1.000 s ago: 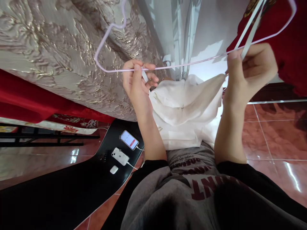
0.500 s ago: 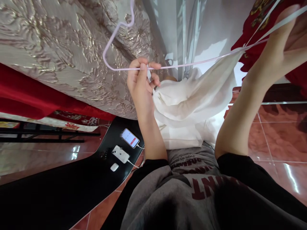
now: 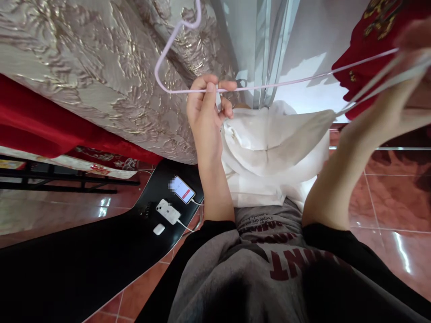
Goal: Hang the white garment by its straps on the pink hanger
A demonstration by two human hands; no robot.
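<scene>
A thin pale lilac clothes hanger (image 3: 286, 83) stretches across the upper middle, its hook side curving up at the left. My left hand (image 3: 208, 101) pinches its long bar between thumb and fingers near the left corner. White sheer cloth (image 3: 279, 157) lies in folds over my lap, just below that hand. From its right end, thin white straps (image 3: 377, 92) run taut up to my right hand (image 3: 409, 58), at the right edge. That hand is smeared by motion and partly cut off, so how its fingers grip the straps is unclear. The hanger's far end lies beside it.
A shiny embossed curtain (image 3: 101, 80) hangs at the left, with red cloth (image 3: 60, 125) below it. On a black bench (image 3: 111, 251) lie two phones on cables (image 3: 183, 189) and a small white case (image 3: 159, 229). Red cloth with gold pattern (image 3: 367, 40) hangs at the right.
The hanger and my left hand sit slightly farther right in view. My right hand has blurred with motion, and the straps now spread apart from the hanger bar; the cloth's peak has dropped.
</scene>
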